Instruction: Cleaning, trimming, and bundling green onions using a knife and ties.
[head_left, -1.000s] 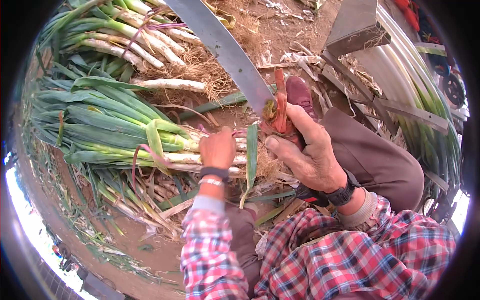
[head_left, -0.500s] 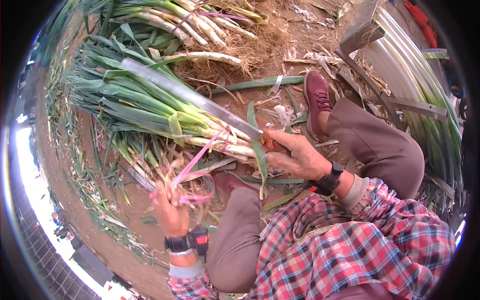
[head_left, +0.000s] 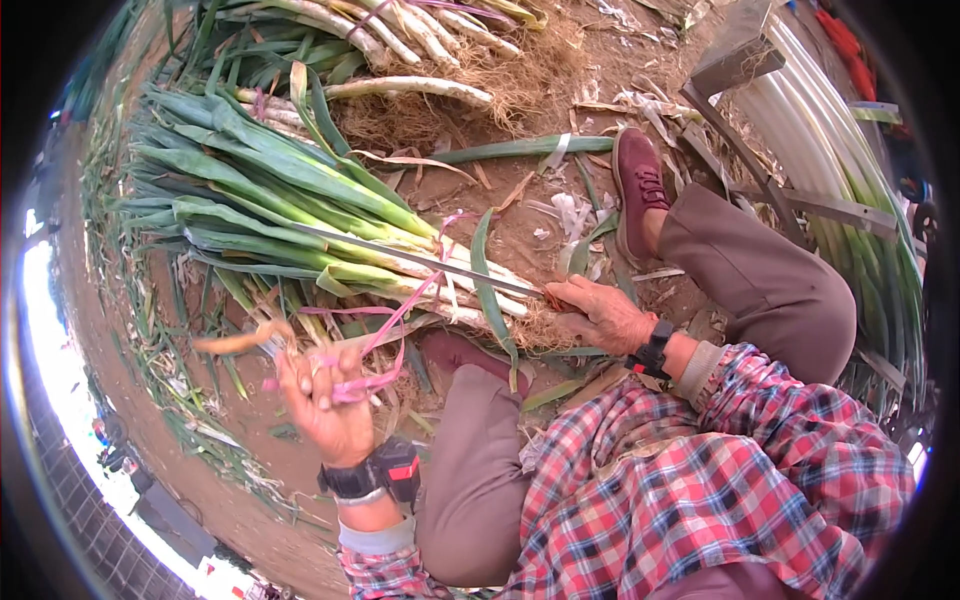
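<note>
My right hand is closed on the handle of a long knife, its thin blade reaching left over a bundle of leeks. A loose green leaf hangs across the bundle's root end, beside the handle. My left hand, fingers curled, grips a pink plastic tie whose strands run up to the white stalks. Next to those fingers a brownish strip is blurred; whether it is held, I cannot tell. Green leaf tops point left and roots lie toward my right hand.
More leeks with hairy roots lie at the far side. A metal frame stands at the right beside long pale leeks. My maroon shoe rests on soil strewn with leaf scraps.
The knife blade has turned from broad side to edge view and dropped lower across the leeks. My left hand has shifted slightly left with the tie; my right moved slightly right.
</note>
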